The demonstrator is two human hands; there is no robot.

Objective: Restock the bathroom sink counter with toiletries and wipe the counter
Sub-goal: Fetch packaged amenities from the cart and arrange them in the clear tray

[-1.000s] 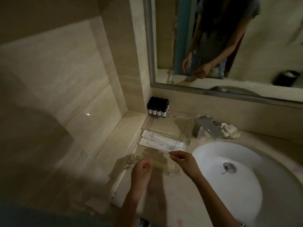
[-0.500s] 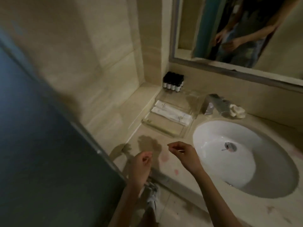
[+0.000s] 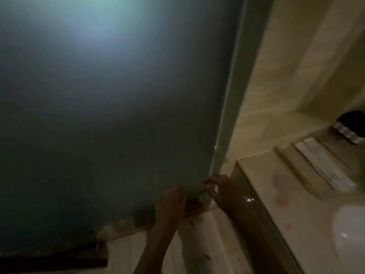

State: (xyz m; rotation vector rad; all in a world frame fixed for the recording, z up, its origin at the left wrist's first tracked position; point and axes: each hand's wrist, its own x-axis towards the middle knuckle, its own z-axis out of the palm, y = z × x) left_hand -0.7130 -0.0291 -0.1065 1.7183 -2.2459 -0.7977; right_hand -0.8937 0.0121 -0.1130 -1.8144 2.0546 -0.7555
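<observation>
The beige sink counter [image 3: 262, 180] runs along the right edge of the head view, with pinkish stains [image 3: 280, 196] on it. A clear tray [image 3: 286, 161] on it holds white wrapped packets [image 3: 322, 165]. Small dark bottles [image 3: 349, 125] stand in the far corner. Part of the white basin [image 3: 349, 234] shows at the lower right. My left hand [image 3: 170, 204] and my right hand [image 3: 222, 191] hang to the left of the counter's end, low in front of a frosted glass door. Their fingers are loosely curled and nothing shows in them. The picture is blurred.
A large frosted blue-green glass door [image 3: 118, 95] fills the left and middle, and its pale frame edge [image 3: 229, 99] meets the beige tiled wall [image 3: 286, 66]. Below my hands lies a pale tiled floor [image 3: 197, 246] with dark marks.
My view has swung left, away from the sink and mirror towards the glass door. Both hands have left the tray and counter and now hang beside the counter's end.
</observation>
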